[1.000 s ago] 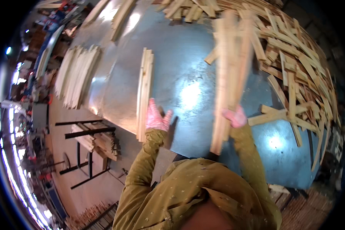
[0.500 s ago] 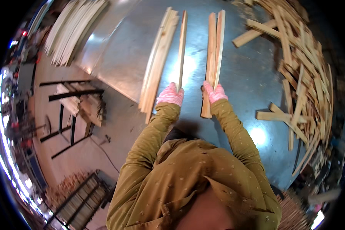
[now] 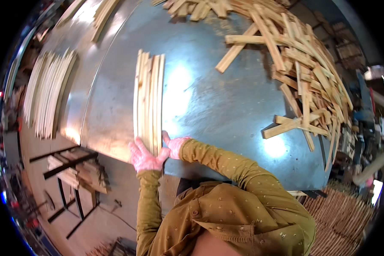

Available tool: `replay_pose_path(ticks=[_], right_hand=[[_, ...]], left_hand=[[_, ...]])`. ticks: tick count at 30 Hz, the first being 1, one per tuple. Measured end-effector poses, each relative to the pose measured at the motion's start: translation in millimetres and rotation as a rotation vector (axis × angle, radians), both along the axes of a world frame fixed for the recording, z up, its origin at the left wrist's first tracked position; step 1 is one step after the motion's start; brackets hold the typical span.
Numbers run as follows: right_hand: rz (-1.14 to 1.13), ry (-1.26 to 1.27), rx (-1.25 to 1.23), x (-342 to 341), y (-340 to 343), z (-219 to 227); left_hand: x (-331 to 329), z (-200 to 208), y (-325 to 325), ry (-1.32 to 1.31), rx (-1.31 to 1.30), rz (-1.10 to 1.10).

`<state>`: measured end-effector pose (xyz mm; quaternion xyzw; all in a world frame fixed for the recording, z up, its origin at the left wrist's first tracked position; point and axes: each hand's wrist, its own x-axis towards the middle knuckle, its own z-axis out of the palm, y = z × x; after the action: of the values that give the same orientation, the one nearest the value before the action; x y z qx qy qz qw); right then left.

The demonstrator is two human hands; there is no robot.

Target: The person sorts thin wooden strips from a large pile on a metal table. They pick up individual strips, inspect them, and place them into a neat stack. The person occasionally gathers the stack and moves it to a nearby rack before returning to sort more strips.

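A bundle of long pale wooden slats [image 3: 147, 100] lies side by side on a shiny metal table [image 3: 217, 102], running away from me. My left hand [image 3: 144, 157], in a pink glove, presses against the near ends of the slats from the left. My right hand [image 3: 175, 146], also in a pink glove, rests against the bundle's near right corner. Both hands squeeze the slats together at the table's front edge. My sleeves are mustard yellow.
A big loose heap of short wood strips [image 3: 303, 72] covers the table's right and far side. Another row of long slats [image 3: 47, 98] lies on a surface to the left. Black metal stands with wood [image 3: 72, 170] are on the floor at lower left.
The separate slats that my hands held apart have been brought left and joined with the stack into one bundle. Both hands now sit together at its near end.
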<state>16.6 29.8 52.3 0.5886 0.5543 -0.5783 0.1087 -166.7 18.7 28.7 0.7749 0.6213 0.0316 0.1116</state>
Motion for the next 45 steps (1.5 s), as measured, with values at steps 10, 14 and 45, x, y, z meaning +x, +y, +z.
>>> replay_pose_path(ticks=[10,14,45], right_hand=[[-0.548,-0.288,0.687,79,88,16],[-0.435,-0.535,0.881,147,178,-23],[-1.294,1.462,0.232,136,-47,22]], left_hand=[[-26,15,30,0.076,-0.121,-0.132],[-74,6,54,0.182,-0.139,-0.268],[-3,40,18,0.443,-0.241,-0.039]])
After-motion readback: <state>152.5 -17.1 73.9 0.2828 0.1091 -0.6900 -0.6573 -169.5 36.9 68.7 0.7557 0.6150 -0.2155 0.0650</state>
